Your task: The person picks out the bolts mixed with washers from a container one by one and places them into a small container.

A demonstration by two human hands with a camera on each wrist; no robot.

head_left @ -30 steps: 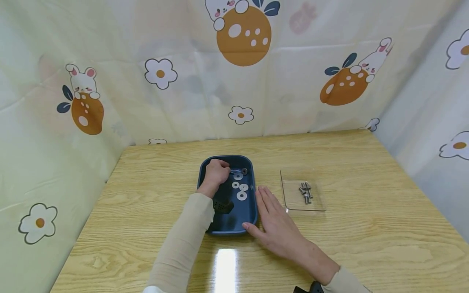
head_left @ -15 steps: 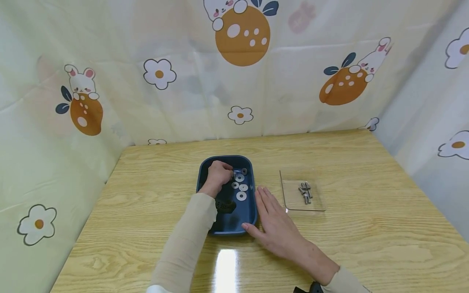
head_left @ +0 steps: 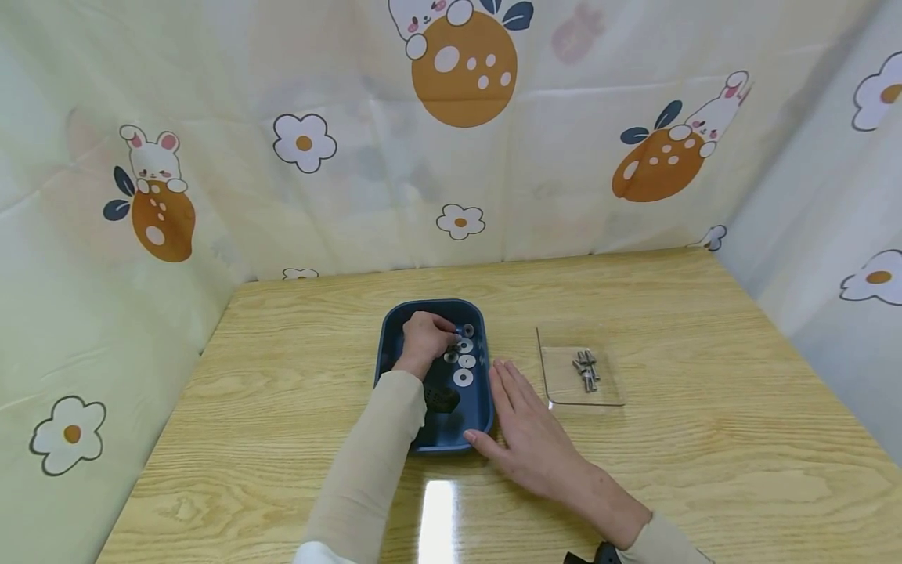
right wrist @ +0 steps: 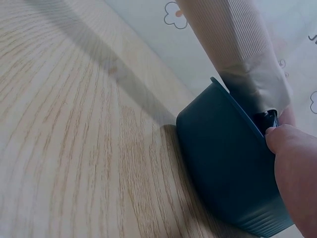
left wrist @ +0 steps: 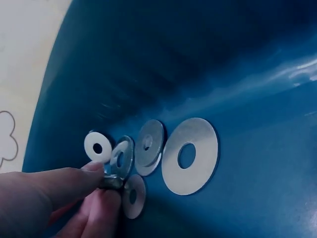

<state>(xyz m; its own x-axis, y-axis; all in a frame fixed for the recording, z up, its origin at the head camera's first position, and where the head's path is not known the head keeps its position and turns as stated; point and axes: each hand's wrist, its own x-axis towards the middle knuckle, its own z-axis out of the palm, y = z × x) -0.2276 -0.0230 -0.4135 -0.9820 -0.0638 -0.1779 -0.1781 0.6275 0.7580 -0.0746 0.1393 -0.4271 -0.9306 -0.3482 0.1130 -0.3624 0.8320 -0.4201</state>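
Note:
Inside a dark blue tray [head_left: 486, 392], my left hand [head_left: 426, 338] pinches a small shiny metal piece [left wrist: 112, 182] between thumb and finger. Its kind is mostly hidden by the fingertips. Several flat metal washers lie on the tray floor around those fingertips. The largest washer [left wrist: 204, 153] is in the middle of the left wrist view, and another washer [head_left: 463, 377] sits nearest me in the head view. My right hand [head_left: 532, 439] rests with straight fingers along the tray's right side, its thumb at the near right corner of the rim.
A clear shallow tray [head_left: 560, 388] stands on the wooden table [head_left: 705, 439] to the right, with several metal bolts [head_left: 586, 370] in a small heap. A patterned curtain [head_left: 380, 172] hangs behind the table.
My left hand has moved to the right inside the blue tray, closer to the washers, with the metal piece at its fingertips. The right hand stays in place at the tray's side.

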